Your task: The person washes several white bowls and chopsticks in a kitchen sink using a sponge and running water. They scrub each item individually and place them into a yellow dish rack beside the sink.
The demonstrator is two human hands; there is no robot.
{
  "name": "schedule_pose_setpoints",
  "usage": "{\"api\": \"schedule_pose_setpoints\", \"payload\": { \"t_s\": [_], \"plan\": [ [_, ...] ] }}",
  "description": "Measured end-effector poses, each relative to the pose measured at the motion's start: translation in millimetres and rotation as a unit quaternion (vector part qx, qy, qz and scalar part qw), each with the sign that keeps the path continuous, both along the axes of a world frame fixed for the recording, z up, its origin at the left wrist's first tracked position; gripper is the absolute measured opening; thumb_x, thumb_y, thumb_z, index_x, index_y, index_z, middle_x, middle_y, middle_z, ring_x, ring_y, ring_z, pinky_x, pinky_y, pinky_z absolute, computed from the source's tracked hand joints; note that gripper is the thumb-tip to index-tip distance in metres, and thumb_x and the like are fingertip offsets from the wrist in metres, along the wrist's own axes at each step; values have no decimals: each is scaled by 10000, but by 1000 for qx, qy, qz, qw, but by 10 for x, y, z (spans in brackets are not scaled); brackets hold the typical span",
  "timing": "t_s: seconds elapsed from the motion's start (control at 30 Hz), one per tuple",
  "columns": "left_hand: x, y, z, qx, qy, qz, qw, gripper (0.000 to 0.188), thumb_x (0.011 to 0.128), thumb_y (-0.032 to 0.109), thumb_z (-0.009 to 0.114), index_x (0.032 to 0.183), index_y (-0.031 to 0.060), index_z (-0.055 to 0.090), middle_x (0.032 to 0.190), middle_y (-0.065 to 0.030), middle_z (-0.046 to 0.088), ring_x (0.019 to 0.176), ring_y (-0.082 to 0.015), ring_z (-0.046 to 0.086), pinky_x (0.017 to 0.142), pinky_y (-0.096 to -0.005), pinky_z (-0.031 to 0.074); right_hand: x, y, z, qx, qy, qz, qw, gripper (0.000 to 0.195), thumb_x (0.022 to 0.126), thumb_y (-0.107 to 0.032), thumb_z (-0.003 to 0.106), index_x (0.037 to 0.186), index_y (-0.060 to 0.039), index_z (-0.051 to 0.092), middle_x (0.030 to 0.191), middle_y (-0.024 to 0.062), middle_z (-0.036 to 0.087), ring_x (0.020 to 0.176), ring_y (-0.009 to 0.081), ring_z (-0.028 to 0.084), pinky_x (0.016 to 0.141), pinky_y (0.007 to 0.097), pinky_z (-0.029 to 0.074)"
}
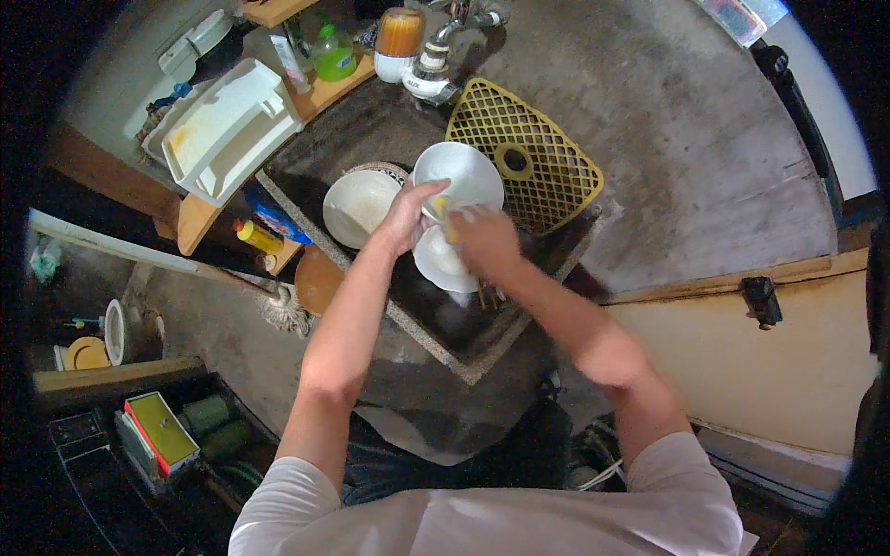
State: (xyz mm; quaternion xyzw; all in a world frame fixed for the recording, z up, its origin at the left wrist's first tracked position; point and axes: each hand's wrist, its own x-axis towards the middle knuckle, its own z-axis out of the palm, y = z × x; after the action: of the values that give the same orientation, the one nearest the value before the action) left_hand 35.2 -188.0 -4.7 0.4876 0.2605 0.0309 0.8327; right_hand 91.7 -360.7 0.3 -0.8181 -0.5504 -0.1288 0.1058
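In the middle of the head view, my left hand [405, 217] holds a small white dish or spoon [431, 208], partly hidden by my fingers. My right hand [485, 240], blurred, presses a yellow sponge [446, 213] against it. A white bowl [462, 170] lies just beyond both hands, and a second white bowl [441, 263] is below them. Left of my left hand, a larger cream bowl [360, 210] rests against a patterned bowl [379, 168]. Thin sticks, perhaps chopsticks [487, 297], show beneath my right wrist.
The dark stone sink [431, 336] has a raised rim. A yellow plastic rack [556, 167] leans over its right side, beside a tap [431, 80] with a filter. A wooden shelf [334, 90] at the upper left bears a white plastic holder [236, 132] and a green soap bottle [335, 59].
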Motion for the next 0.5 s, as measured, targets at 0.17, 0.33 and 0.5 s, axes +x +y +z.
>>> {"api": "schedule_pose_setpoints", "payload": {
  "t_s": [0.17,0.33,0.5],
  "plan": [
    [-40,234,-123,51,-14,32,998,506,956,302,563,1330,-38,539,1212,-132,634,1110,-265,617,969,-398,504,131,-2,-120,-78,22,49,996,353,886,-247,619,1211,-114,663,1159,69,709,1062,280,673,873,449,550],
    [27,105,-2,-88,-28,28,995,512,908,280,578,1298,-46,516,1206,-166,620,1091,-256,617,941,-372,507,371,-149,-128,-30,-37,98,994,362,858,-258,678,1188,-111,669,1136,89,708,1055,305,668,904,459,545],
    [-43,207,-332,96,-15,38,995,520,884,278,560,1295,-40,535,1150,-144,631,1046,-247,605,931,-359,492,-50,127,-34,-74,26,36,996,342,868,-229,636,1178,-86,654,1180,108,695,1058,297,665,920,436,539]
  ]
}}
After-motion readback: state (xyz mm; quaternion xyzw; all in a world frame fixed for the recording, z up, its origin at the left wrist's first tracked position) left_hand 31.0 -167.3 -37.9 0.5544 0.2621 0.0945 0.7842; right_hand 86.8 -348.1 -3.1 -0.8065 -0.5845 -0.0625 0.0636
